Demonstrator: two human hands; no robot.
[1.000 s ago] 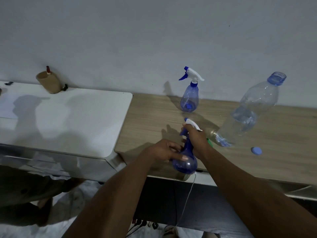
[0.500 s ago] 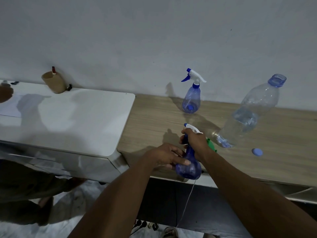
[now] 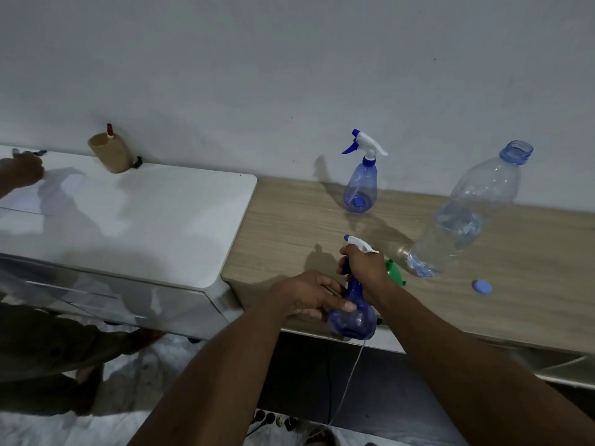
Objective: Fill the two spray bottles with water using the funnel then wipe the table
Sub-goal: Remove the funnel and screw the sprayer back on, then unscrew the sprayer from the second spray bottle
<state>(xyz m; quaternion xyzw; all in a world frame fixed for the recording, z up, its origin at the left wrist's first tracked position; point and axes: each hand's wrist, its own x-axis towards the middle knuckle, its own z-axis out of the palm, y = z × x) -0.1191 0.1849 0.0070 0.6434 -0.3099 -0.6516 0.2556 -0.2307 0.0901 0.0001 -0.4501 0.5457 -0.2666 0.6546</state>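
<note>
Unscrewing the near spray bottle's trigger head.
Right hand (image 3: 362, 268) grips the head, left hand (image 3: 310, 292) grasps the near spray bottle (image 3: 352, 320); next probably the funnel (image 3: 395, 274), at 3 o'clock.

Single head-worn wide-angle view, looking forward and down from above. Wall fills upper half of frame; wooden table (image 3: 483, 284) runs across centre right, white cabinet (image 3: 145, 220) centre left. Both forearms enter from the bottom edge, close to lens. Floor visible lower left.

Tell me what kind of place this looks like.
Probably a room in a home: a wooden table against a plain wall, a glossy white cabinet beside it, and a power strip on the floor.
</note>
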